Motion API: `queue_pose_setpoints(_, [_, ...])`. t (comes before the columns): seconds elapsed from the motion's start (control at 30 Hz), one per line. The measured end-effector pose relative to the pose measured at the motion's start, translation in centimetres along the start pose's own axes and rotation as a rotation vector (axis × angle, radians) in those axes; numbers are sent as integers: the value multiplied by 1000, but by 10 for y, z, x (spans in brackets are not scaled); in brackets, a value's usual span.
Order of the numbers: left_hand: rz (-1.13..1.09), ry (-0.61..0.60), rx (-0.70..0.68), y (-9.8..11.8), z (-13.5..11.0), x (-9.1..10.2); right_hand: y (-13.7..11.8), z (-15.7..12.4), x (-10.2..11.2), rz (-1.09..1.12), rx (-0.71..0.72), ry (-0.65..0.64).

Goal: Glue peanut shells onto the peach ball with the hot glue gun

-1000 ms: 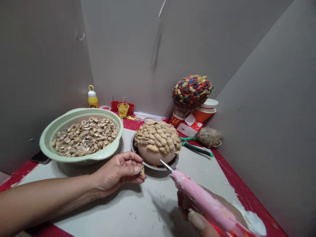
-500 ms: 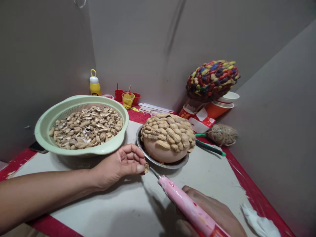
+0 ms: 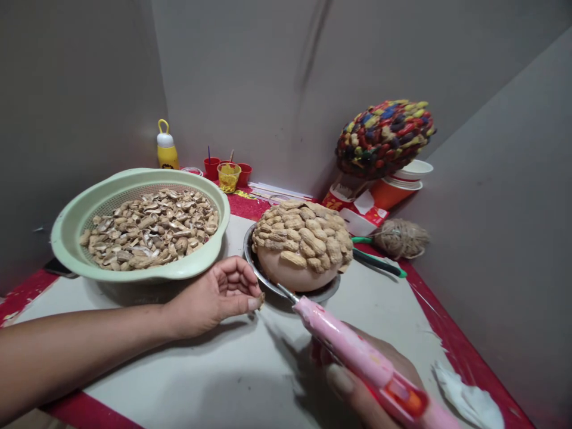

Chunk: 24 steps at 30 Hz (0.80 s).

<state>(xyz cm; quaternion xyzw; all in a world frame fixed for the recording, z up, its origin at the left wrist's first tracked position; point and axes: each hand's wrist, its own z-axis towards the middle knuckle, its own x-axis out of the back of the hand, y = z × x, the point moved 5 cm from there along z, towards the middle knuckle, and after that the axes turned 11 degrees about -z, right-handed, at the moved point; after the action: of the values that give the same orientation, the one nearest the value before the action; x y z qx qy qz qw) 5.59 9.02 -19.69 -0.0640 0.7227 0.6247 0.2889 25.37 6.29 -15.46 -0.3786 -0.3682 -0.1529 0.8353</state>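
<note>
My left hand pinches a small piece of peanut shell between thumb and fingertips, just in front of the metal bowl. In my right hand is a pink glue pen with a thin metal tip, pointing up and left toward the bowl's front rim. A smooth, pale rounded form rests in the bowl. Rows of peanut shells cover its top, while its lower front is bare. The tip appears apart from the shell piece.
Left stands a green colander of peanut shells. Behind are a yellow bottle, red cups and a cup of yellow paint. Right are pliers, twine, a multicoloured shell-covered form and crumpled tissue. Grey walls enclose the table.
The glue pen's tip has drawn away from the shell piece, up and to the right. My left hand keeps its pinch in nearly the same place. The view has shifted slightly.
</note>
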Motion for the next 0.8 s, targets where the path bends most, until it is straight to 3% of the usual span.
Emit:
queue_pose_setpoints(0.1, [47,8,-31,0,4,3,15,3,-9,271,-60,-53])
queue_pose_setpoints(0.23, [86,48,-35,-2,6,9,39,5,-24,450,-185,-123])
queue_pose_setpoints(0.4, [55,37,13,-6,6,9,52,8,-30,544,-374,-117])
queue_pose_setpoints(0.53, [18,50,52,-9,8,8,53,11,-16,519,-361,-135])
queue_pose_setpoints(0.6, [-10,59,61,-10,9,8,56,13,0,451,-349,-90])
queue_pose_setpoints(0.7, [-70,71,78,-11,11,5,64,17,30,398,-415,125])
queue_pose_setpoints(0.8, [-123,64,106,-10,13,-3,64,16,39,414,-511,252])
